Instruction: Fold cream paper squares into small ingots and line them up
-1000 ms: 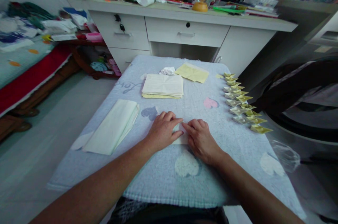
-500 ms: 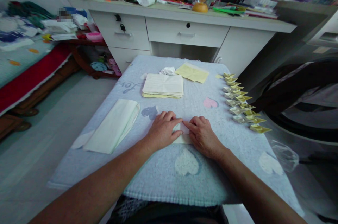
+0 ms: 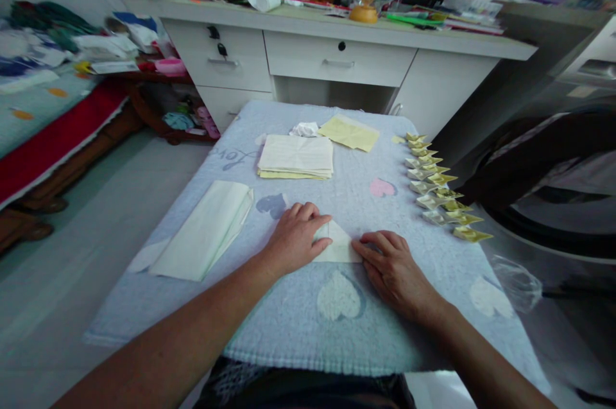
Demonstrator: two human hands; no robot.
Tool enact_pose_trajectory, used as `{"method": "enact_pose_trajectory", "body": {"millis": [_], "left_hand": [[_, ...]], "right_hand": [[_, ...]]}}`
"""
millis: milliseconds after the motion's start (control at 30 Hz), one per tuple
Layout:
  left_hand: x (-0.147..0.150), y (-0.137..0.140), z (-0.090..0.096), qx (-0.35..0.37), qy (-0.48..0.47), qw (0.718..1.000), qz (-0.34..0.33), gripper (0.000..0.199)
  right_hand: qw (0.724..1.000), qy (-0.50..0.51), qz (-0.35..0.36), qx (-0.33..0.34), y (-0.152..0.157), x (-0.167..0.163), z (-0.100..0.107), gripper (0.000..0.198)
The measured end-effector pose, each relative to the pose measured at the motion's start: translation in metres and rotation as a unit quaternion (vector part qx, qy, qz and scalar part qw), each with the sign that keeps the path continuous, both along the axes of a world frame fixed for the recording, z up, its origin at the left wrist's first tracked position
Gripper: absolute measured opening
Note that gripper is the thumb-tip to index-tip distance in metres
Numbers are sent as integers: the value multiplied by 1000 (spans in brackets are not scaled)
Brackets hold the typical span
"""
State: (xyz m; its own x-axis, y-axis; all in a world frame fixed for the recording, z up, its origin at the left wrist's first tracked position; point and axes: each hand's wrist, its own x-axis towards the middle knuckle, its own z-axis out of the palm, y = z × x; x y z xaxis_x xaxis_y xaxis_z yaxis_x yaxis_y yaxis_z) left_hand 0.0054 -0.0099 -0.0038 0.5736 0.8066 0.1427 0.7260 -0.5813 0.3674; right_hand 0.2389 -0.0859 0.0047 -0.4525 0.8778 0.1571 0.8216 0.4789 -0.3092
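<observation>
A small pale sheet of folded paper [image 3: 339, 250] lies on the cloth-covered table in front of me, its right side sloping down from a peak. My left hand [image 3: 299, 239] rests over its left part, thumb and index finger spread apart, pressing it flat. At the lower right end of that slope, the fingertips of my right hand [image 3: 392, 268] touch the paper, the fingers stretched out. The left part of the paper is hidden under my left hand.
Folded paper boats [image 3: 436, 184] stand in rows along the right edge. A paper stack [image 3: 296, 155], a yellow sheet [image 3: 350, 133] and crumpled white paper [image 3: 304, 130] lie farther back. A larger folded sheet [image 3: 205, 229] lies left. Behind stands a cluttered desk [image 3: 337, 36].
My right hand has slid right and down along the paper's slope, from the peak near my left hand to the lower right corner. My left hand has stayed in place.
</observation>
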Motion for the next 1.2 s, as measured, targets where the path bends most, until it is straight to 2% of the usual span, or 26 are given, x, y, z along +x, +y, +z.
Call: {"method": "enact_pose_trajectory", "body": {"millis": [133, 233, 433, 567, 667, 867, 1000, 1200], "left_hand": [[0, 0, 0, 0, -3, 1000, 1, 44], [0, 0, -1, 2, -4, 1000, -1, 43], [1, 0, -1, 1, 0, 1000, 1, 44], [1, 0, -2, 4, 0, 1000, 0, 44], [-2, 2, -3, -5, -11, 1000, -12, 48], [-14, 8, -2, -58, -53, 995, -58, 75], [-17, 7, 3, -70, -58, 995, -48, 62], [-14, 3, 1, -28, -56, 998, -23, 33]], "right_hand": [[1000, 0, -3, -6, -5, 3, 6, 38], [1000, 13, 2, -24, -1, 4, 18, 27], [995, 91, 21, -18, 29, -15, 35, 17], [991, 109, 57, -46, 51, -33, 21, 25], [992, 114, 48, -23, 57, -37, 3, 25], [994, 93, 58, 5, 54, -30, -12, 25], [994, 84, 68, 10, 53, -29, -12, 29], [996, 71, 55, -4, 51, -32, -12, 33]]}}
